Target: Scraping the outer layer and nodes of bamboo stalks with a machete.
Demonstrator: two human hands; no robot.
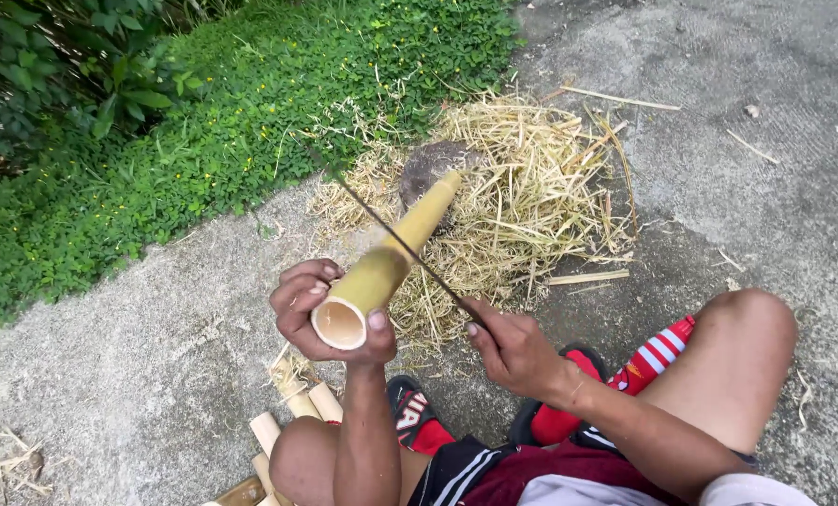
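Note:
A yellow-green bamboo tube (pixel 395 255) points away from me, its far end resting on a grey stone (pixel 428 167) in a heap of shavings. My left hand (pixel 312 309) is wrapped around the tube's near, hollow end. My right hand (pixel 515 350) grips the handle of a long thin dark blade (pixel 381 225), which lies across the tube at about its middle and slants up to the left.
Pale bamboo shavings (pixel 522 201) cover the concrete ground around the stone. Short cut bamboo pieces (pixel 292 412) lie by my left knee. Green plants (pixel 156 122) border the concrete at the upper left. My knees and red-and-black sandals (pixel 419 420) are at the bottom.

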